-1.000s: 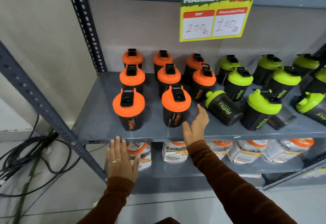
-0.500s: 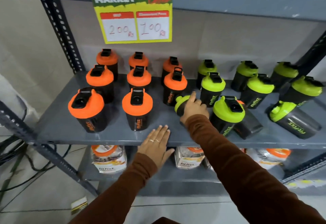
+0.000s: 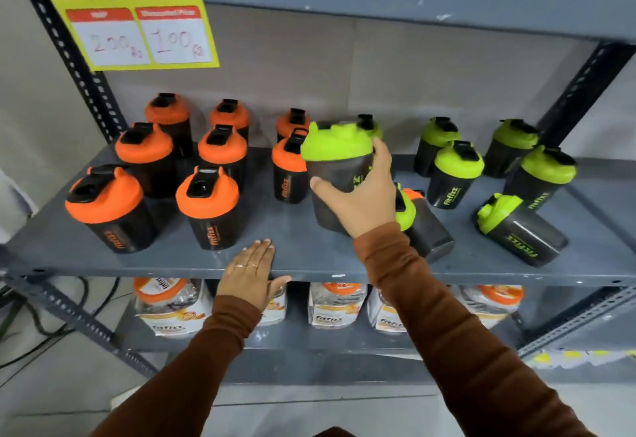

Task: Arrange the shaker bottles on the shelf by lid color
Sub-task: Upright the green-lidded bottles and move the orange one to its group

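the right hand point(image 3: 361, 195) was wrapped around the dark body of a green-lidded shaker bottle point(image 3: 335, 168), thumb on its left side and fingers on its right, holding it nearly upright at the middle of the grey shelf point(image 3: 303, 250); whether its base touched the shelf could not be told. the left hand point(image 3: 251, 278) lay flat with fingers spread on the shelf's front edge, holding nothing. orange-lidded bottles point(image 3: 206, 206) stood upright in rows on the left side, the nearest of them point(image 3: 289, 169) just beside the held bottle. green-lidded bottles point(image 3: 457, 175) stood upright on the right side. one green-lidded bottle point(image 3: 519, 230) lay tipped over near the right front. behind the right wrist another dark bottle point(image 3: 426, 226) lay on its side, orange showing at its top. a price sign point(image 3: 137, 23) hung from the shelf above.
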A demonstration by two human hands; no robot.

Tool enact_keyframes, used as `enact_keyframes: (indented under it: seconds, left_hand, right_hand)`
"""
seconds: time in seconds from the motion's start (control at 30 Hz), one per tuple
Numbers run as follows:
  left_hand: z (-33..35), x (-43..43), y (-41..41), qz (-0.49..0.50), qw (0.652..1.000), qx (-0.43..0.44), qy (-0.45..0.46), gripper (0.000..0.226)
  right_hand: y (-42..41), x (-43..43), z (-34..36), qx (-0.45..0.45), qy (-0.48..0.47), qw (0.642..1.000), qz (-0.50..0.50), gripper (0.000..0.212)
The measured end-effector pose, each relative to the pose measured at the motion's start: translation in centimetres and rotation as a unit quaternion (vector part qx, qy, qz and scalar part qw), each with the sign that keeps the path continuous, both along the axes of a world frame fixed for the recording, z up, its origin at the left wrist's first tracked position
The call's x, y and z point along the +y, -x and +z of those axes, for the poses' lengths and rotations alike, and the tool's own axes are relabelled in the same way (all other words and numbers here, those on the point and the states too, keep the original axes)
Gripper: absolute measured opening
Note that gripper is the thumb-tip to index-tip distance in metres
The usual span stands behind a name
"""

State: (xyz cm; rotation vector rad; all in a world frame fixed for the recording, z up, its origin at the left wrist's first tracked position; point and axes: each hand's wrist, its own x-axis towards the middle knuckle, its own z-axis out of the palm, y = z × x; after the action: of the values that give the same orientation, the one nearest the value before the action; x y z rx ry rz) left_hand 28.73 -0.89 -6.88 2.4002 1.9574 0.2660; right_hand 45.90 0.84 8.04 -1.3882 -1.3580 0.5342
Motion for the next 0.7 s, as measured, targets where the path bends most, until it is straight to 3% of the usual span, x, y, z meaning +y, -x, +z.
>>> enact_keyframes:
  seconds: [0.13, 0.23, 0.37, 0.57, 0.7]
  left_hand:
    - [-0.1, 0.0, -0.2, 0.027, 0.999, 0.001, 0.016, 0.084]
    - [0.0, -0.1, -0.4, 0.037, 0.999, 0.003, 0.023, 0.085]
    - [-0.2, 0.0, -0.4, 0.045, 0.999, 0.011, 0.027, 0.085]
    - [0.1, -0.1, -0.8, 0.055, 0.998, 0.004, 0.032, 0.089]
    - [0.1, -0.1, -0.8, 0.061, 0.997, 0.005, 0.039, 0.089]
  right_hand:
    - [-3.8, 0.4, 2.2, 0.131, -0.083, 0.986, -0.064, 0.094]
    - [-8.4, 1.3, 2.5, 0.134, -0.115, 0.972, -0.154, 0.097]
    - [-14.2, 2.0, 0.0, 0.084, -0.026, 0.961, -0.261, 0.089]
    - [-17.7, 1.4, -5.5, 0.050, 0.082, 0.954, -0.283, 0.081]
    - [-19.0, 2.0, -6.3, 0.042, 0.083, 0.954, -0.286, 0.077]
